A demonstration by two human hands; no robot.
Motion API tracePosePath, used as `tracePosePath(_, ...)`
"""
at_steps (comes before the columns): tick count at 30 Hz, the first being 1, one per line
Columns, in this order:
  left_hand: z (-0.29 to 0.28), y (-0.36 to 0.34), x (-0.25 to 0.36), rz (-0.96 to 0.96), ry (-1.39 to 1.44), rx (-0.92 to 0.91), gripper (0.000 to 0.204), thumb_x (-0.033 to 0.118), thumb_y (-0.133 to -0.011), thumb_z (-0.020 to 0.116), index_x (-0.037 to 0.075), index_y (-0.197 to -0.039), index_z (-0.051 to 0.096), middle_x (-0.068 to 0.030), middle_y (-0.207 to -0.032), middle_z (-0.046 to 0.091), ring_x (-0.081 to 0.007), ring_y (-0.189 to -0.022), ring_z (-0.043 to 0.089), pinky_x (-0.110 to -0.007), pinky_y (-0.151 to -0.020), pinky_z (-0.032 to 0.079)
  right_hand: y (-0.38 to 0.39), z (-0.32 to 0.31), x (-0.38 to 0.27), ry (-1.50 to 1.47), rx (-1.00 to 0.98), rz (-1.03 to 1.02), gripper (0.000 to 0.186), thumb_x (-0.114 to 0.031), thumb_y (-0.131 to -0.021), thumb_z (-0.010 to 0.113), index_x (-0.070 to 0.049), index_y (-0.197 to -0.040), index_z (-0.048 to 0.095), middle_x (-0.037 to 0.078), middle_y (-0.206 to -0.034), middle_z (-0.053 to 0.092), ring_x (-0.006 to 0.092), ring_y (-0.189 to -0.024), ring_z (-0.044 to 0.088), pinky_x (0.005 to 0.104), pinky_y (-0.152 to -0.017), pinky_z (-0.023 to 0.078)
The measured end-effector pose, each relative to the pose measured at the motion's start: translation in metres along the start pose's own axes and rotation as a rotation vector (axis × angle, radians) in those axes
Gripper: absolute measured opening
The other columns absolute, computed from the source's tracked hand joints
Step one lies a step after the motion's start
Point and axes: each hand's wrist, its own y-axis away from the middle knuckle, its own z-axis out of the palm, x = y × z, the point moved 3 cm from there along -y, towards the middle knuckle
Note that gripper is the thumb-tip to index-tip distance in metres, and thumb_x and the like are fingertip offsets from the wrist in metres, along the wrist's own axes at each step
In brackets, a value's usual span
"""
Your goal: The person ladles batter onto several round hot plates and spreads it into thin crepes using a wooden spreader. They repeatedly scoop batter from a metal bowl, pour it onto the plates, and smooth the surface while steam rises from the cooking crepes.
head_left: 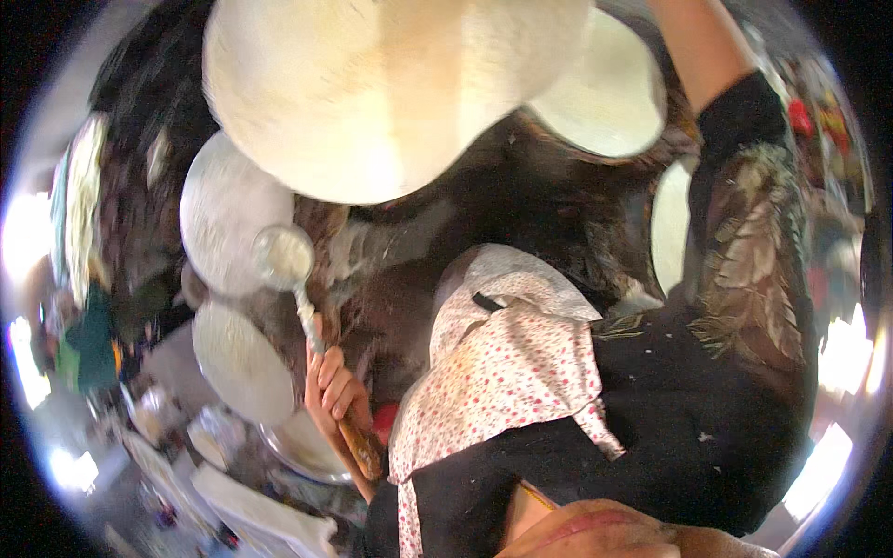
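I see the ladle (pixel 305 312) left of centre, its bowl pointing up and leftward, long axis slanting down-right to the brown handle end. The left hand (pixel 337 386) is wrapped around the handle. The right hand lies out of view; I cannot tell its grip. The bowl overlaps 1 pale disc's edge (pixel 223 209); rightward, a dark gap runs to the dotted apron (pixel 512 372).

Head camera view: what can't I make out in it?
- Right hand: beyond the head view's upper edge; only its forearm and sleeve show.
- Large pale disc: cut off by the head view's upper edge.
- Ladle in the left hand: contents blurred in the head view.
- Smaller disc: partly behind that sleeve, head view.
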Motion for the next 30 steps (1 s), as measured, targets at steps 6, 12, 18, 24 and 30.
tracePosePath(6,0.032,-0.015,-0.001,-0.025,-0.078,-0.034,0.052,0.014,-0.117,0.032,0.006,-0.166,0.019,-0.003,-0.082,0.044,-0.0074,-0.053,0.048,-0.023,-0.044,0.048,0.068,-0.051,0.183,0.03,0.389,0.473,0.034,-0.03,-0.085,0.08,-0.002,-0.103,0.078,0.011,-0.088,0.074,0.0272,-0.084,0.07,0.0436,-0.077,0.054)
tracePosePath(12,0.053,-0.007,0.0,0.004,-0.128,-0.055,0.052,0.014,-0.117,0.031,0.006,-0.167,0.018,-0.0039,-0.083,0.044,-0.0083,-0.054,0.048,-0.024,-0.046,0.048,0.209,0.061,0.298,-0.201,0.407,0.854,0.053,-0.035,-0.082,0.087,0.006,-0.112,0.076,0.015,-0.102,0.076,0.0283,-0.091,0.071,0.0454,-0.082,0.055)
tracePosePath(18,0.068,0.003,-0.007,-0.034,-0.11,-0.081,0.055,0.011,-0.116,0.03,0.005,-0.168,0.015,-0.0063,-0.086,0.046,-0.0105,-0.056,0.049,-0.026,-0.048,0.048,0.259,0.139,0.31,-0.069,0.361,0.907,0.049,-0.047,-0.084,0.075,-0.003,-0.105,0.08,0.018,-0.088,0.077,0.0299,-0.081,0.072,0.0425,-0.077,0.054)
tracePosePath(24,0.076,0.007,-0.016,-0.067,-0.122,0.012,0.055,0.011,-0.116,0.031,0.005,-0.168,0.016,-0.0063,-0.085,0.046,-0.0109,-0.056,0.048,-0.026,-0.047,0.047,0.252,0.146,0.292,0.117,0.333,0.833,0.048,-0.049,-0.091,0.067,-0.009,-0.113,0.08,0.02,-0.097,0.078,0.0371,-0.091,0.074,0.0452,-0.081,0.055)
tracePosePath(30,0.081,0.01,-0.024,-0.069,-0.108,0.036,0.055,0.009,-0.115,0.032,0.004,-0.168,0.017,-0.006,-0.085,0.046,-0.0103,-0.056,0.047,-0.026,-0.047,0.045,0.217,0.133,0.296,0.441,0.216,0.765,0.049,-0.051,-0.101,0.061,-0.016,-0.133,0.07,0.022,-0.11,0.075,0.0414,-0.101,0.072,0.0508,-0.088,0.056)
